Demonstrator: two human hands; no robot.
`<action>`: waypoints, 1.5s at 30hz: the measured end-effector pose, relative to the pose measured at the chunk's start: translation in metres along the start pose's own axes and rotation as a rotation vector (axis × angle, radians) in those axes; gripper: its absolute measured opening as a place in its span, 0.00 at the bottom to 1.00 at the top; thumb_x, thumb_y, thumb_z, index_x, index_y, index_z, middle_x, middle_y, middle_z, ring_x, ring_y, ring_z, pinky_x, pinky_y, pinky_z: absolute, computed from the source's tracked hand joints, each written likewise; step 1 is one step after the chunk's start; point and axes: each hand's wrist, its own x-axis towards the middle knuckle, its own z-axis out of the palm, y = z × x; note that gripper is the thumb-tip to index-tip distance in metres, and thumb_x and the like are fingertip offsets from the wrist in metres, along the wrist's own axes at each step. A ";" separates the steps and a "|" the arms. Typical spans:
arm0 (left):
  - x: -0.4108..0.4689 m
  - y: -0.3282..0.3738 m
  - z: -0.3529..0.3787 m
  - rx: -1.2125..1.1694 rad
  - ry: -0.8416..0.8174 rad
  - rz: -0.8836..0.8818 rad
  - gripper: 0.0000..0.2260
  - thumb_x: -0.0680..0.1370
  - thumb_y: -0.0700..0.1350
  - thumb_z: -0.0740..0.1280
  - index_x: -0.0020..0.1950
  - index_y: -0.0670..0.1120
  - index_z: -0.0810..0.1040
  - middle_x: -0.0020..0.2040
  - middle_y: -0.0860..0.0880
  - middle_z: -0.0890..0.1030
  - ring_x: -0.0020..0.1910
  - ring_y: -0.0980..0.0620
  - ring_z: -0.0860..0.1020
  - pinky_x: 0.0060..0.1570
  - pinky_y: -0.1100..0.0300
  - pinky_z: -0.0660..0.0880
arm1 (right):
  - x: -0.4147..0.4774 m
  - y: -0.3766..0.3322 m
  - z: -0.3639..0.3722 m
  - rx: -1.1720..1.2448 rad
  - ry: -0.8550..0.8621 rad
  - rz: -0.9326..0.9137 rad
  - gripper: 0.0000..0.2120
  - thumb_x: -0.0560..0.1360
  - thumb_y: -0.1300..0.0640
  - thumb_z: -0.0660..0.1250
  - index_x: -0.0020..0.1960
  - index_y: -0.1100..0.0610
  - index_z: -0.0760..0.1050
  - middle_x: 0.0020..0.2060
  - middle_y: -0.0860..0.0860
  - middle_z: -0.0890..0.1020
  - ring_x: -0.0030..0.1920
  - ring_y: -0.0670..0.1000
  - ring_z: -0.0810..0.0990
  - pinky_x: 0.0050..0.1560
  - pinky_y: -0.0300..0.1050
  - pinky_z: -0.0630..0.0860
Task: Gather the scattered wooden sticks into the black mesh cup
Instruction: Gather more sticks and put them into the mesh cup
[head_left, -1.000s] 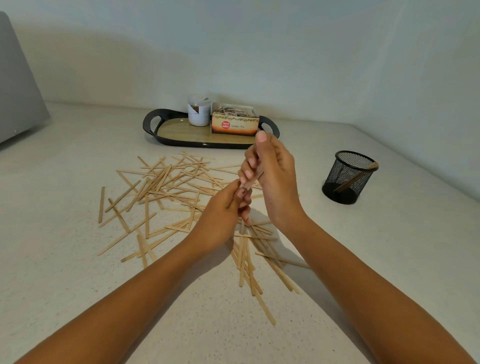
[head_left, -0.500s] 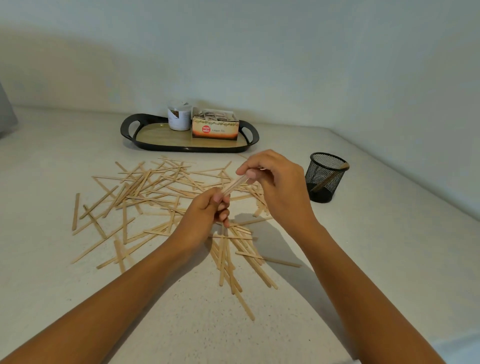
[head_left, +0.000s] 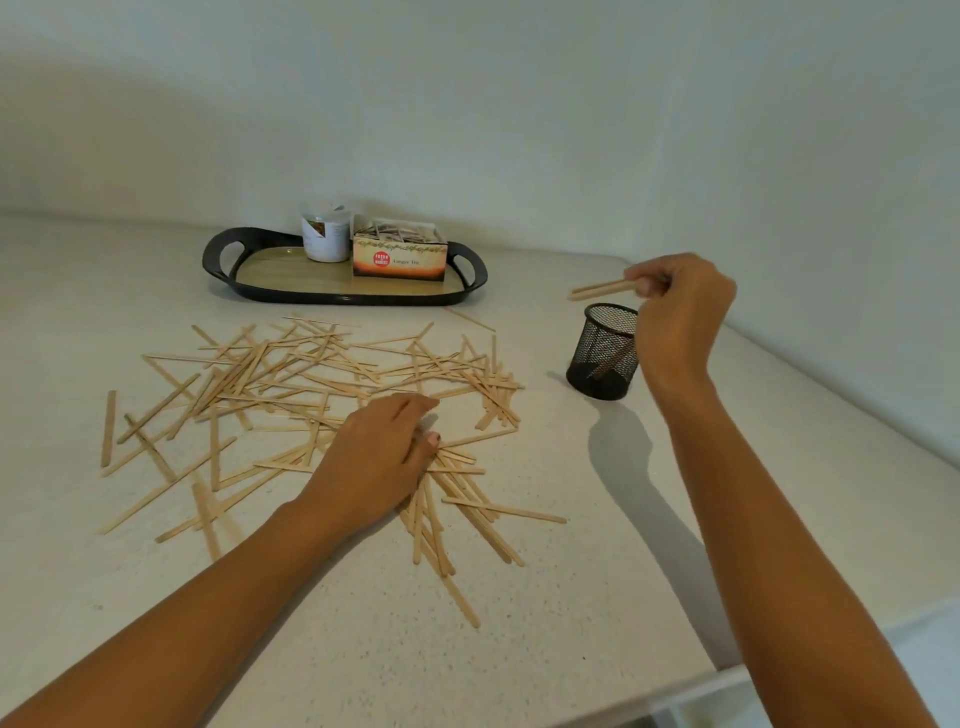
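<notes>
Farthest left of the left fingers (head_left: 415, 410), a lone stick (head_left: 108, 426) lies apart. From there the scattered wooden sticks (head_left: 311, 384) spread under and around the left hand (head_left: 379, 457). Half a second ago that hand was raised, meeting the other over the heap to pass sticks across. Now it has dropped back palm down onto the pile, fingers bent over the wood. Whether they have already pinched a stick I cannot tell, since the palm hides it.

Beyond those fingers, against the wall, the tray (head_left: 218, 260) carries a white jar (head_left: 324, 236) and a tea box (head_left: 400, 257), well out of the way.

Right of the pile comes a strip of bare table (head_left: 550, 467), then the black mesh cup (head_left: 605, 353), upright, with at least one stick showing through its mesh. The right hand (head_left: 680, 312) has swung over to it. Its fingers (head_left: 647, 283) are closed tight on a small bundle of sticks (head_left: 602, 288), held nearly level just above the rim, free ends pointing left.

So the work looks like a relay, one hand feeding and one delivering, and most of the sticks remain on the table. The bundle likely needs tipping end-down to enter the narrow mouth. Nothing crowds the cup, though the table's edge runs past the right forearm, so a knocked cup could roll that way.
</notes>
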 end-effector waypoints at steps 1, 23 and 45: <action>-0.001 0.000 0.002 0.032 -0.046 0.010 0.20 0.81 0.52 0.55 0.73 0.48 0.65 0.71 0.51 0.68 0.70 0.51 0.65 0.68 0.56 0.61 | 0.009 0.006 -0.001 -0.076 0.015 -0.004 0.16 0.70 0.74 0.60 0.48 0.63 0.84 0.44 0.59 0.83 0.44 0.52 0.80 0.42 0.37 0.71; -0.003 -0.002 0.006 0.041 -0.136 -0.005 0.20 0.82 0.53 0.51 0.74 0.50 0.64 0.74 0.53 0.64 0.74 0.54 0.59 0.72 0.55 0.53 | 0.028 0.036 0.026 -0.522 -0.310 -0.113 0.12 0.74 0.72 0.62 0.50 0.64 0.82 0.50 0.62 0.81 0.52 0.61 0.77 0.46 0.49 0.75; -0.081 -0.041 -0.049 0.322 -0.385 -0.056 0.33 0.72 0.74 0.36 0.73 0.63 0.32 0.76 0.58 0.33 0.75 0.56 0.35 0.71 0.45 0.31 | -0.180 -0.047 0.059 -0.074 -1.235 -0.378 0.40 0.76 0.35 0.57 0.78 0.56 0.48 0.78 0.51 0.49 0.78 0.49 0.45 0.77 0.48 0.48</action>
